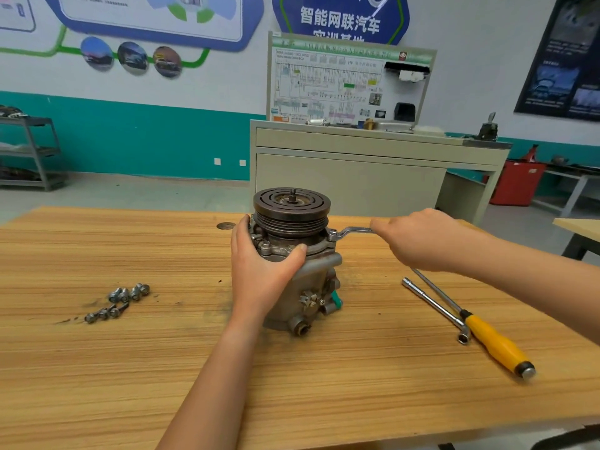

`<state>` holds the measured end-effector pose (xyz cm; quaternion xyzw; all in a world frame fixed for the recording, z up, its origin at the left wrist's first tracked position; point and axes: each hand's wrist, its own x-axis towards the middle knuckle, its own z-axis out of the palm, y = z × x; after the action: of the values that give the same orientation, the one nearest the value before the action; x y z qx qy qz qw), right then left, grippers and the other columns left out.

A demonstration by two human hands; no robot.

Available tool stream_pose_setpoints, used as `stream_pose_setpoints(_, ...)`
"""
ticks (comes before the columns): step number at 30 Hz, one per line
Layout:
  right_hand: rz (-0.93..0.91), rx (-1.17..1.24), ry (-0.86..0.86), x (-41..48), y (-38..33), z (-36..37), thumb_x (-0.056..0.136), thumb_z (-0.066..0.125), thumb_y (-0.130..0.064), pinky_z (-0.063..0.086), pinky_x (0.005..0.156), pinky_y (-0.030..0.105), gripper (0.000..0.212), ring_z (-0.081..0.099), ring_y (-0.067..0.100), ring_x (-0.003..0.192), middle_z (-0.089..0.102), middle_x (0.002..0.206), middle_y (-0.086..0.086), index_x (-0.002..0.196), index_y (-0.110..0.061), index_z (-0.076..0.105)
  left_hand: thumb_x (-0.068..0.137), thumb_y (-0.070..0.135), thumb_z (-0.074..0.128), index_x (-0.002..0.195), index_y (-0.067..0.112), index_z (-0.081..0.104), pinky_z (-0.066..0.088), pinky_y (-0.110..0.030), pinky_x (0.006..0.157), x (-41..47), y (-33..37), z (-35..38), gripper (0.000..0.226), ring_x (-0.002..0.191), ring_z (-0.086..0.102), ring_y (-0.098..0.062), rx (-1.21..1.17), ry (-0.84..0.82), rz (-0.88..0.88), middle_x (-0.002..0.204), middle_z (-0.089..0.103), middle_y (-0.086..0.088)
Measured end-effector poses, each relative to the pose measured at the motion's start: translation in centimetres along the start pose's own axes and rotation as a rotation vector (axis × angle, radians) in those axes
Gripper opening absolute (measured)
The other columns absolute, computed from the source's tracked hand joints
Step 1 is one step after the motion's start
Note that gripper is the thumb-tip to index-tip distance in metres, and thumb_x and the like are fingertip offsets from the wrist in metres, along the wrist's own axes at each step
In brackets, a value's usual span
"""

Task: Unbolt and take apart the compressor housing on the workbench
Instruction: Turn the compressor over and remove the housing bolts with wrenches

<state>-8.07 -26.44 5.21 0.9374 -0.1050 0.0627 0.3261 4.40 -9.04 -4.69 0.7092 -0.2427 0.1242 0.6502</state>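
A grey metal compressor [311,280] stands upright in the middle of the wooden workbench [130,368], its dark grooved pulley [291,206] on top. My left hand [259,267] grips the housing's upper left side just below the pulley, thumb across the front flange. My right hand [425,238] holds the handle of a ring wrench [350,231], whose ring end sits on a bolt at the flange's right edge. Two clusters of removed bolts [120,303] lie on the bench to the left.
An L-shaped socket wrench [435,306] and a yellow-handled screwdriver [496,342] lie crossed on the bench at the right. A small round washer [226,226] sits behind the compressor. Beyond the bench stand a beige training cabinet [357,170] and a grey shelf rack [32,151].
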Motion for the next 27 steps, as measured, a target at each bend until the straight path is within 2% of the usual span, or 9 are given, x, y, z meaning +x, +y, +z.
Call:
stream_pose_setpoints(3,-0.052,0.004,0.097,3.6,0.3,1.9,0.092,0.042,-0.007,0.042,0.067,0.026,0.026,0.055,0.018,0.074,0.058,0.081,-0.002,0.116,-0.015,0.043,0.069,0.038,0.077,0.149,0.019,0.021,0.024,-0.024,0.105,0.0,0.1,0.1,0.099,0.138,0.026,-0.012,0.003,0.004,0.003,0.151,0.028,0.003)
stream_pose_setpoints(5,-0.072,0.058,0.208,6.1,-0.5,3.0,0.092,0.042,-0.003,0.04,0.089,0.03,0.029,0.057,0.022,0.097,0.063,0.105,0.004,0.118,-0.014,0.048,0.068,0.039,0.077,0.149,0.02,0.021,0.023,-0.023,0.104,-0.1,0.2,0.1,0.1,0.138,0.025,-0.012,0.003,0.008,-0.003,0.152,0.027,0.003)
stream_pose_setpoints(7,-0.09,0.131,0.292,7.9,-1.3,3.3,0.092,0.041,-0.001,0.035,0.097,0.03,0.035,0.054,0.022,0.107,0.061,0.117,0.005,0.123,-0.013,0.05,0.068,0.038,0.077,0.15,0.02,0.019,0.022,-0.023,0.104,-0.1,0.2,0.1,0.102,0.139,0.023,-0.012,-0.002,0.011,-0.009,0.153,0.025,0.004)
stream_pose_setpoints(11,0.017,0.319,0.425,6.9,-0.7,2.9,0.096,0.041,-0.008,0.045,0.084,0.035,0.037,0.056,0.026,0.105,0.062,0.116,0.008,0.132,-0.014,0.047,0.068,0.037,0.078,0.15,0.02,0.019,0.022,-0.022,0.103,-0.2,0.2,0.0,0.102,0.138,0.024,-0.011,-0.013,0.008,-0.011,0.153,0.026,0.004)
stream_pose_setpoints(13,0.13,0.556,0.558,4.5,0.0,2.7,0.097,0.042,-0.012,0.047,0.063,0.036,0.037,0.061,0.028,0.081,0.066,0.089,0.007,0.134,-0.014,0.046,0.069,0.037,0.078,0.15,0.02,0.019,0.023,-0.023,0.104,-0.1,0.1,0.0,0.102,0.139,0.024,-0.012,-0.017,0.004,-0.011,0.153,0.026,0.003)
stream_pose_setpoints(16,0.23,0.853,0.624,0.1,0.5,2.4,0.097,0.042,-0.015,0.034,0.045,0.029,0.041,0.045,0.016,0.045,0.045,0.053,-0.006,0.138,-0.02,0.041,0.07,0.037,0.078,0.15,0.02,0.019,0.024,-0.024,0.105,-0.1,0.0,0.0,0.101,0.139,0.026,-0.014,-0.013,0.003,-0.013,0.153,0.027,0.002)
stream_pose_setpoints(19,0.19,0.629,0.45,-3.4,0.1,2.1,0.096,0.04,-0.021,0.035,0.044,0.026,0.043,0.047,0.015,0.048,0.051,0.055,-0.004,0.139,-0.029,0.038,0.07,0.036,0.078,0.149,0.02,0.02,0.024,-0.023,0.103,-0.1,0.1,0.0,0.1,0.138,0.027,-0.013,-0.015,0.006,-0.012,0.152,0.029,0.003)
stream_pose_setpoints(22,0.203,0.518,0.226,-4.3,-1.3,1.6,0.098,0.034,-0.024,0.048,0.059,0.033,0.048,0.056,0.02,0.068,0.063,0.077,0.002,0.142,-0.039,0.025,0.07,0.036,0.078,0.149,0.02,0.02,0.024,-0.022,0.102,-0.1,0.1,0.0,0.099,0.137,0.027,-0.012,-0.015,0.007,-0.016,0.151,0.029,0.003)
stream_pose_setpoints(27,0.246,0.425,0.161,-2.7,-1.9,1.1,0.097,0.033,-0.016,0.042,0.058,0.03,0.055,0.053,0.019,0.073,0.057,0.082,0.001,0.143,-0.041,0.018,0.071,0.036,0.078,0.149,0.02,0.021,0.025,-0.023,0.104,0.0,0.2,0.0,0.099,0.138,0.028,-0.014,-0.015,0.002,-0.014,0.151,0.029,0.001)
